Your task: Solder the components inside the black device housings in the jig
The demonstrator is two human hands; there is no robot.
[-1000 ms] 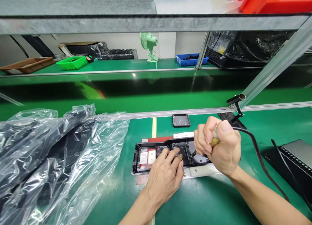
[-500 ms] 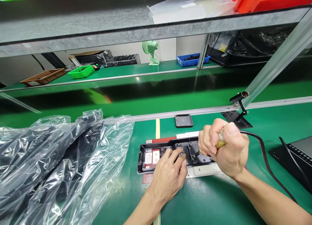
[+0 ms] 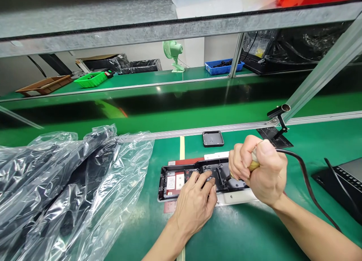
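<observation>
A long black plastic housing (image 3: pixel 164 189) lies open side up on the bench, over a white fixture (image 3: pixel 240 197) and a reddish board (image 3: pixel 185 161). Inside its left end sits a pale labelled part (image 3: pixel 171 182). My left hand (image 3: pixel 195 200) rests over the housing's middle, fingers bent and pressed into it; what lies under the fingertips is mostly hidden. In a fist, my right hand (image 3: pixel 261 170) grips a corded soldering iron (image 3: pixel 254 164) by its yellowish handle. The iron's tip points down-left into the housing, close to a black raised rib; exact contact is unclear.
Behind the housing lies a small black tray-like cover (image 3: pixel 213 138). An iron stand (image 3: pixel 278 121) is at the right rear, with the iron's cable (image 3: pixel 307 178) crossing below it. Plastic-wrapped black parts (image 3: pixel 70 185) fill the left. A metal shelf (image 3: pixel 141 33) hangs overhead.
The camera view has shifted slightly. Both hands keep nearly the same places on the housing, and the soldering iron stays in my right hand, angled into it.
</observation>
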